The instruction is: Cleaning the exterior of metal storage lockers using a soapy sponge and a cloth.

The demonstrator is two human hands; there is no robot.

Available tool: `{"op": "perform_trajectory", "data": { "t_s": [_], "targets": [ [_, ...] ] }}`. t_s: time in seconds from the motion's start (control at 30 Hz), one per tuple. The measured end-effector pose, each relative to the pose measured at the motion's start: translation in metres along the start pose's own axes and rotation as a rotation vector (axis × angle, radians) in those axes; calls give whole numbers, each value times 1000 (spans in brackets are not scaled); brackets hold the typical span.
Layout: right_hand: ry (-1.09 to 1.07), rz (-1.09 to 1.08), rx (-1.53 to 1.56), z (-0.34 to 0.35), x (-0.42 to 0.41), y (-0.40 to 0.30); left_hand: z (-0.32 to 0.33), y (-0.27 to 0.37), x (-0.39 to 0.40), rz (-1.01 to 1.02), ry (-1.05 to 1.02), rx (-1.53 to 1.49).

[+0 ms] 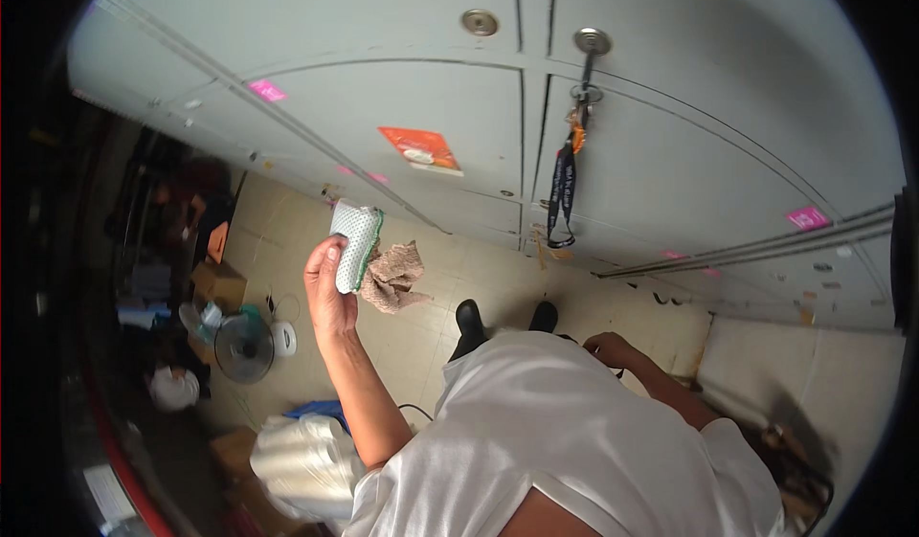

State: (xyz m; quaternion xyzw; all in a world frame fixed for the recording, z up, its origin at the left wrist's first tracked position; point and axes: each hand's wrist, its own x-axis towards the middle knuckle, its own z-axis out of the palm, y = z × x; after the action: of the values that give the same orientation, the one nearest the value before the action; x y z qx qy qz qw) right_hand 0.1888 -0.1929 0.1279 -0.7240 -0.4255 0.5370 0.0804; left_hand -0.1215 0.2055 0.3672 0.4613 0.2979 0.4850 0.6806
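Observation:
My left hand [332,278] is raised in front of the lockers, gripping a folded white dotted work glove [355,243] with a green stitched edge. Beside the glove hangs a crumpled brown textured cloth [395,275], apparently part of the same bundle. My right hand [610,350] is low by my waist, its fingers curled and partly hidden by my white shirt [574,408]. Whether it holds something there cannot be seen. Grey metal lockers [431,92] stand before me. From one lock [592,41] hangs a bunch of keys [580,110] on a dark lanyard [562,192].
An orange printed card [423,151] and pink labels [268,90] are stuck on the lockers. An electric fan [244,348] and cardboard boxes [219,284] are on the floor to the left. Closer in sits a white bag-like bundle [309,458]. My dark shoes [470,318] rest on the tiled floor [423,329].

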Motion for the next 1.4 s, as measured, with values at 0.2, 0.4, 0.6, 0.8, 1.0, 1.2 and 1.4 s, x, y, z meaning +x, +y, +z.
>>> {"op": "perform_trajectory", "data": {
  "t_s": [0.2, 0.4, 0.6, 0.8, 1.0, 1.2, 1.4],
  "targets": [
    [251, -83, -255, 39, -24, -48, 8, -22, 45, -94, -159, 25],
    [193, 231, -322, 108, 37, -29, 23, -39, 72, -208, -381, 50],
    [142, 455, -220, 164, 110, -58, 16, -47, 87, -314, -509, 100],
    [466, 316, -349, 189, 82, -115, -22, -60, 98, -368, -554, 156],
    [614, -21, -16, 221, 93, -113, -21, -63, 107, -463, -670, 199],
    [416, 250, -87, 212, 86, -155, -22, -64, 112, -404, -737, 266],
    [876, 60, -323, 219, 47, -166, -21, -75, 107, -442, -815, 259]
  ]
}}
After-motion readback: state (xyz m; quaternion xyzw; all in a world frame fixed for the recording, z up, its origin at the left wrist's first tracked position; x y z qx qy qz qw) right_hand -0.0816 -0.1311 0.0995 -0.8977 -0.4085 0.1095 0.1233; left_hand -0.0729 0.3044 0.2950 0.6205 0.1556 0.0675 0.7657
